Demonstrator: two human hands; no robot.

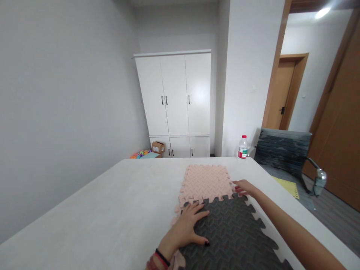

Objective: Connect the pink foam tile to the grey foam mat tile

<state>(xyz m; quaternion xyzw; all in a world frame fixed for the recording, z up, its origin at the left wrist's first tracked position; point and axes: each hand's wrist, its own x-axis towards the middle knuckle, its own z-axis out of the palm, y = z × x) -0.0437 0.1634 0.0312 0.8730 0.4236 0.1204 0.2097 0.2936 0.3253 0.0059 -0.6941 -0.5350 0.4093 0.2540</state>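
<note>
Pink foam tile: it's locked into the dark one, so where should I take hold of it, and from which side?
Judging by its pose, take the pink foam tile at its far edge or far right corner, coming from the far side. It lies flat, and those toothed edges are free. Its near edge is meshed with the dark grey tile, where the left hand and right hand press.

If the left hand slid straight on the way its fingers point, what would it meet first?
The left hand lies flat on the dark grey foam mat, fingers aimed up and right. It would probably cross the toothed seam onto the pink foam mat first; nothing else shows in that line.
</note>
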